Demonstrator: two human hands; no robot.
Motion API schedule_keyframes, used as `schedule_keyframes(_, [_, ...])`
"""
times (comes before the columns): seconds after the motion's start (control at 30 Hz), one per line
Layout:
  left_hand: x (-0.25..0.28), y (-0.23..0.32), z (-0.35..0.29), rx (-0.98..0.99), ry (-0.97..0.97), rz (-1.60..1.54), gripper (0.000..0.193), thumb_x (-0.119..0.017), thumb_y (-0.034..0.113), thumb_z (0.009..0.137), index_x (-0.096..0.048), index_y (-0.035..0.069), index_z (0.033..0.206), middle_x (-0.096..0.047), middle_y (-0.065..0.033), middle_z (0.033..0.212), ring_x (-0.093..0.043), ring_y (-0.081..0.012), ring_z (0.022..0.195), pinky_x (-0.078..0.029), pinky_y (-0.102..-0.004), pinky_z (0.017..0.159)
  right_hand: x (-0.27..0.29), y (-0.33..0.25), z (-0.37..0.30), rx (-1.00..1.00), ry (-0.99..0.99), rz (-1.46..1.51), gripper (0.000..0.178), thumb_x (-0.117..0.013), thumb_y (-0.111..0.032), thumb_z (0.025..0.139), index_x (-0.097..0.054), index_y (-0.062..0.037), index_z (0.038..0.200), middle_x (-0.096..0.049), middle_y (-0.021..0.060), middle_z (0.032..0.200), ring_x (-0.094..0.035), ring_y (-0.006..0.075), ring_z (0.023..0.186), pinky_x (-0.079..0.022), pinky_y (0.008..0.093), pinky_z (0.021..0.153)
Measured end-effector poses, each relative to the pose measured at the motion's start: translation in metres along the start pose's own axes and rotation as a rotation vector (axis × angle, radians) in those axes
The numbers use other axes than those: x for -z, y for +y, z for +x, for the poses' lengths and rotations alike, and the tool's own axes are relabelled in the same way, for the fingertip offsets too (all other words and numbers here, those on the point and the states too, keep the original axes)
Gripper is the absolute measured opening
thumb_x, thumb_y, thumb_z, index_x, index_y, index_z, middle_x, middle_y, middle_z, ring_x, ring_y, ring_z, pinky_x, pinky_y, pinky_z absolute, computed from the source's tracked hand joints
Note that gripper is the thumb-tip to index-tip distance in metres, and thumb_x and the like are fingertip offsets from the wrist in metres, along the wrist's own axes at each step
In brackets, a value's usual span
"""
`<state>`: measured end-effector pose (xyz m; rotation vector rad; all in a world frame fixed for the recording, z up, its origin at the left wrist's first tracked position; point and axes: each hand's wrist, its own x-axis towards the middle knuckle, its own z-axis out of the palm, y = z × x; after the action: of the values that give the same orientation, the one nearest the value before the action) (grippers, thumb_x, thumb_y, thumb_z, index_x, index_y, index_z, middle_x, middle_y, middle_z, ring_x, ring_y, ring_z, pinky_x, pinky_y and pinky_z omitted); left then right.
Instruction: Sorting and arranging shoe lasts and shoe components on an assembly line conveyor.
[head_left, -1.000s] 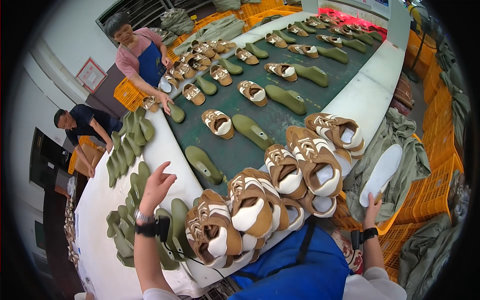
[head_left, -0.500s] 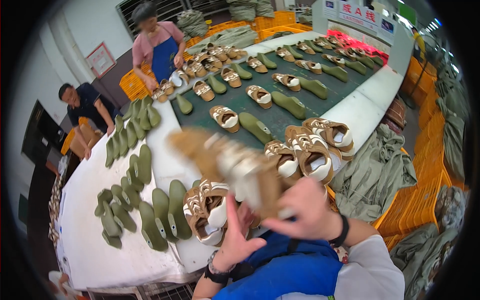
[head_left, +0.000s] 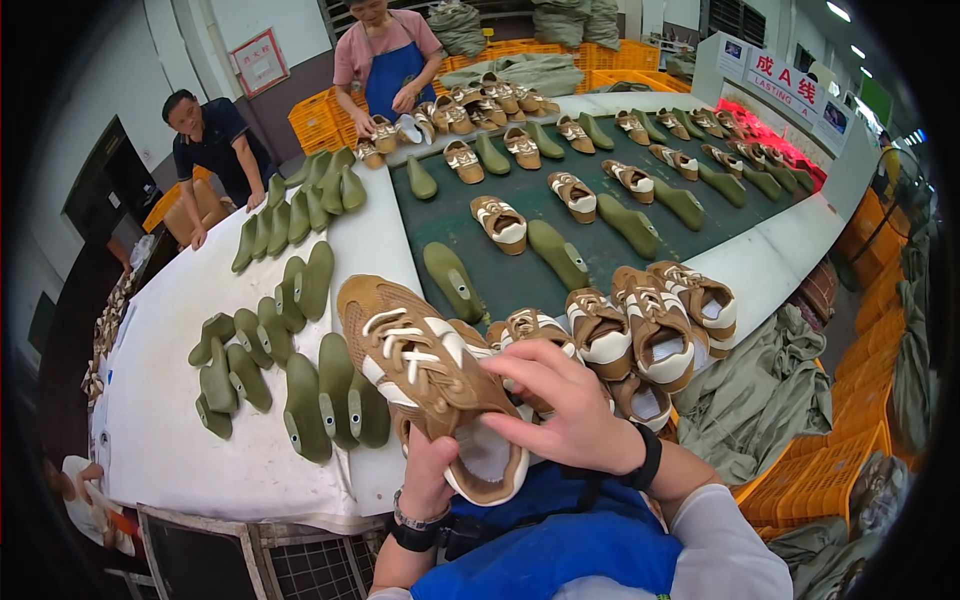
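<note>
In front of me a brown and white lace-up shoe upper (head_left: 418, 355) is tilted, toe pointing up and left. Its opening with a pale inside faces me. My left hand (head_left: 428, 480) is closed around its side near the heel, with part of the fingers hidden beneath it. My right hand (head_left: 565, 410) grips the collar at the other side, thumb at the opening's edge. Just beyond my right hand stand more brown and white shoe uppers (head_left: 655, 335), bunched at the table edge. Green shoe lasts (head_left: 308, 410) lie to the left of the held upper.
A dark green conveyor belt (head_left: 470, 325) carries spaced uppers and lasts. More lasts (head_left: 270, 232) line the white tabletop (head_left: 200, 330). Two people (head_left: 215, 150) stand at the far side, one handling uppers. Orange crates (head_left: 815, 480) and grey-green cloth (head_left: 755, 375) lie at right.
The shoe upper, blurred in my right hand before, has come nearer and lower. My left hand has closed on it from an open pose. The whole view has shifted.
</note>
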<state>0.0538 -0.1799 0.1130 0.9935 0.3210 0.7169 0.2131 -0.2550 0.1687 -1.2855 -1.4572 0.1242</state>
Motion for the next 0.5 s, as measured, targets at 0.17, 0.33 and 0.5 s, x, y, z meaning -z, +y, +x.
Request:
schedule_keyframes(0.17, [0.006, -0.005, 0.001, 0.018, -0.05, 0.119, 0.084, -0.066, 0.037, 0.074, -0.023, 0.002, 0.138, -0.037, -0.012, 0.135, -0.04, -0.0219, 0.121, -0.032, -0.0351, 0.102, -0.004, 0.015, 0.004, 0.146, -0.021, -0.113, 0.043, -0.069, -0.004, 0.07, -0.058, 0.0004, 0.111, -0.058, 0.0111, 0.082, -0.057, 0.0206, 0.063, -0.046, 0.0281, 0.055])
schedule_keyframes(0.33, [-0.005, 0.0, 0.011, -0.243, 0.159, 0.281, 0.081, -0.07, 0.025, 0.071, -0.027, 0.001, 0.135, -0.041, -0.0132, 0.127, -0.043, -0.0251, 0.117, -0.037, -0.035, 0.096, -0.009, 0.019, 0.003, 0.154, 0.012, -0.128, 0.041, -0.068, -0.005, 0.07, -0.058, 0.0022, 0.108, -0.057, 0.0119, 0.082, -0.058, 0.0247, 0.065, -0.047, 0.0311, 0.056])
schedule_keyframes(0.5, [-0.009, 0.022, 0.007, -0.726, 0.382, 1.381, 0.061, -0.069, 0.007, 0.059, -0.045, 0.0, 0.115, -0.049, -0.0151, 0.102, -0.049, -0.026, 0.086, -0.044, -0.0347, 0.075, -0.017, 0.014, 0.0, 0.19, 0.002, -0.259, 0.041, -0.067, -0.002, 0.066, -0.059, 0.004, 0.106, -0.058, 0.0137, 0.082, -0.059, 0.0265, 0.065, -0.047, 0.0329, 0.055])
